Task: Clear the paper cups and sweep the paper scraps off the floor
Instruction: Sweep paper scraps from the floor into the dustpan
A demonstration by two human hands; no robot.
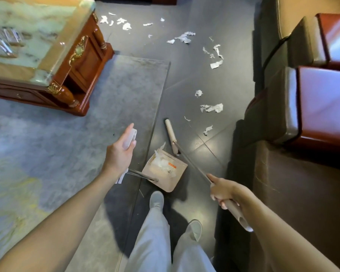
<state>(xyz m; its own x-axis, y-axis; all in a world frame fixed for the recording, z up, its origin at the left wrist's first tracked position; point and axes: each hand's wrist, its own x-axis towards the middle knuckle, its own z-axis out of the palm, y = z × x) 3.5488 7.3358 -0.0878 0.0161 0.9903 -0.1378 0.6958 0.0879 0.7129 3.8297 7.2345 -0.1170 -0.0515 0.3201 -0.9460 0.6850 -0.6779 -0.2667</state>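
Note:
My left hand grips the white handle of a beige dustpan, whose thin rod runs down to the pan on the dark floor. Crumpled paper lies inside the pan. My right hand grips the beige broom handle. The broom head rests on the floor just beyond the pan. White paper scraps are strewn over the dark tiles ahead, with more scraps farther off. No paper cups are visible.
A grey rug covers the floor on the left, with a carved wooden coffee table on it. Dark red leather seats line the right side. My two feet stand just behind the dustpan.

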